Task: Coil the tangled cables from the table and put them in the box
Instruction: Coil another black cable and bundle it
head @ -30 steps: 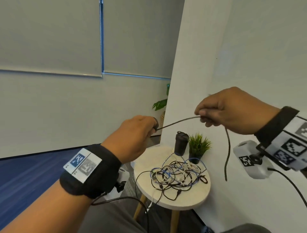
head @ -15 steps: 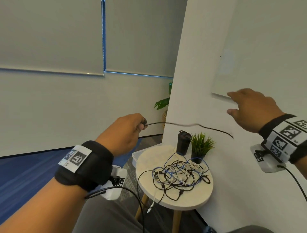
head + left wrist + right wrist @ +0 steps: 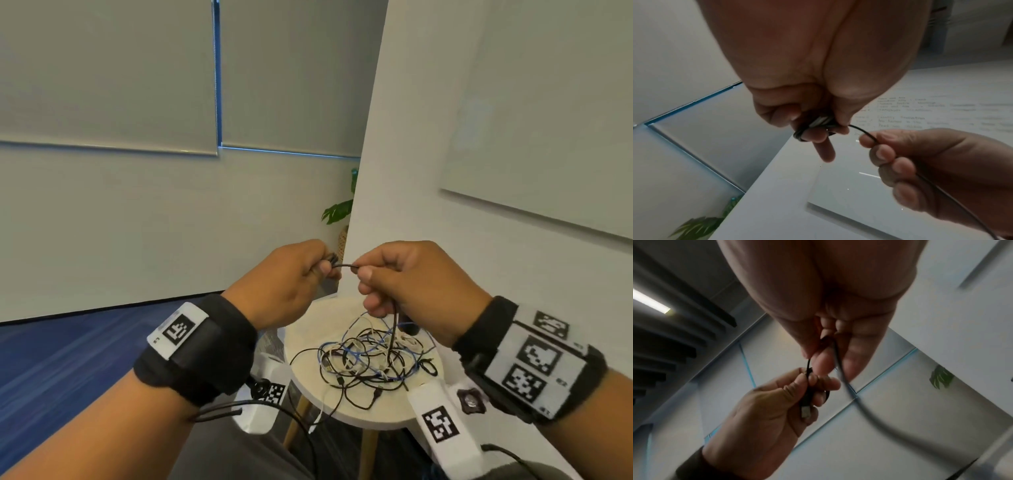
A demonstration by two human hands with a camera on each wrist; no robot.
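We see left hand (image 3: 818, 78) gripping coiled black cable (image 3: 813, 125); right hand (image 3: 941, 165) just beside it pinches the free run.

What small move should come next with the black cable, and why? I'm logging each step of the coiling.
Probably lay another loop: the right hand brings its pinched stretch of black cable over to the left hand, which already grips a small coil and the plug. The hands sit close together, and the cable's tail hangs down toward the tangled cables on the round table, so slack remains to wind.
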